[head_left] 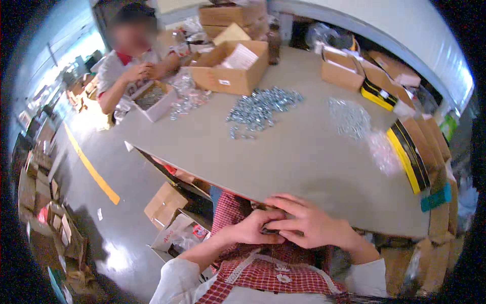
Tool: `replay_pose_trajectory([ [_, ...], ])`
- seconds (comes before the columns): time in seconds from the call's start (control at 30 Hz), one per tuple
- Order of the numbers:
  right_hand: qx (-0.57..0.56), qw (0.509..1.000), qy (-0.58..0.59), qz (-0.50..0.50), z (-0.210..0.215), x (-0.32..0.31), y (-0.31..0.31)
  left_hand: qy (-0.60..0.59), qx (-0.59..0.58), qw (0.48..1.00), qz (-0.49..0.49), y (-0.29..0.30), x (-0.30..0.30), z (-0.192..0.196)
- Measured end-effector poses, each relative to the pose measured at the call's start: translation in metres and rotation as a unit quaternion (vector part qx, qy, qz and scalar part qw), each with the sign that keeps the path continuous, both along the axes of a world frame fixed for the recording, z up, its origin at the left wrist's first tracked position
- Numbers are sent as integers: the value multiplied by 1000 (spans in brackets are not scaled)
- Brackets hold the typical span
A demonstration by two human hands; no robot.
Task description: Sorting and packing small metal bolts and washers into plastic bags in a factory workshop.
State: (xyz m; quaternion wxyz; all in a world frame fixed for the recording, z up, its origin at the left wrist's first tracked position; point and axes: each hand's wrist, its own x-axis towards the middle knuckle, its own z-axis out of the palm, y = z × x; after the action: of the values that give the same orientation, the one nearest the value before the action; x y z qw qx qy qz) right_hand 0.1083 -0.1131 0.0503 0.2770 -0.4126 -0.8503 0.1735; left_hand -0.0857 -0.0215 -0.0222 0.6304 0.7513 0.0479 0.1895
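My left hand point(251, 227) is closed around a small dark piece point(269, 230), held low over my lap by the table's near edge. From the right, my right hand point(310, 223) reaches in with bent fingers that close on the same piece. Its upper fingers are spread a little and blurred. The fingers cover most of the piece, so its kind cannot be made out. Farther off on the grey table point(202, 147) lies a loose pile of small shiny metal parts point(260, 109).
A co-worker point(134, 66) sits at the far left behind a white box of small parts point(154, 101). A brown carton point(230, 68) stands at the back. Clear bags of parts point(349, 119) and black-and-yellow boxes point(409, 154) line the right side. Open cartons point(166, 203) stand below the table.
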Motion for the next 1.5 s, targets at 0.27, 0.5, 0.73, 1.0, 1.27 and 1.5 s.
replay_pose_trajectory([
  [0.27,92,977,2,-190,39,3,3,-107,69,987,94,29,40,22],
  [0.5,4,934,-6,-357,0,25,8,-81,46,960,264,34,71,3],
  [0.73,-8,912,104,-397,-8,23,5,-28,22,960,278,37,69,13],
  [1.0,30,926,107,-360,-6,15,0,-82,141,953,257,20,63,16],
  [1.27,-51,952,89,-288,-16,49,-37,-51,131,977,160,9,82,30],
  [1.5,-162,902,281,-285,-36,68,-77,-13,1,995,97,-5,118,23],
])
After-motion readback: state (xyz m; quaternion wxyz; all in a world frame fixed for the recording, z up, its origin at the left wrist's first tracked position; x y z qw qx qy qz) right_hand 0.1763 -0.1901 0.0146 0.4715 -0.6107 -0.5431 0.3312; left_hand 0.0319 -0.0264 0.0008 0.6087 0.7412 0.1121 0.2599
